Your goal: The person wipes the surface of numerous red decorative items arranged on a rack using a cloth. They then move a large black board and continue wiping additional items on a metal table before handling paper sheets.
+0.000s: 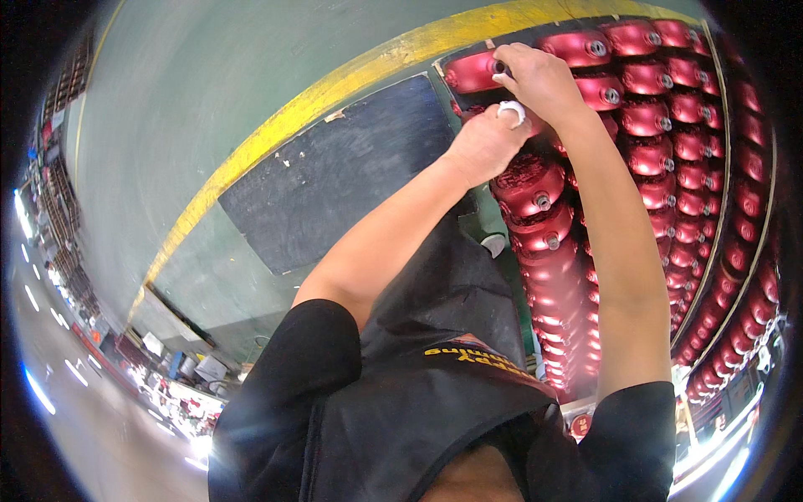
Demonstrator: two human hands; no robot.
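Observation:
My right hand [539, 79] is closed, its fingertips pinched at the dark neck fitting [500, 67] of a shiny red metal cylinder [470, 73]. A bit of white shows beside that neck, under the fingers. Nearer to me, my left hand [489, 146] is closed on a white ring [512, 110] that looks like a small roll of tape. Both hands are over the far left corner of the red cylinders, whose short metal necks [596, 48] point up. My hands and forearms hide part of the cylinders below them.
Red cylinders [648, 121] stand in close rows to the right, with thin rails [726, 201] between groups. A dark mat [343, 167] lies on the green floor [217, 100] at left. A yellow floor line [276, 134] curves beyond it. Shelving and clutter [192, 376] stand far left.

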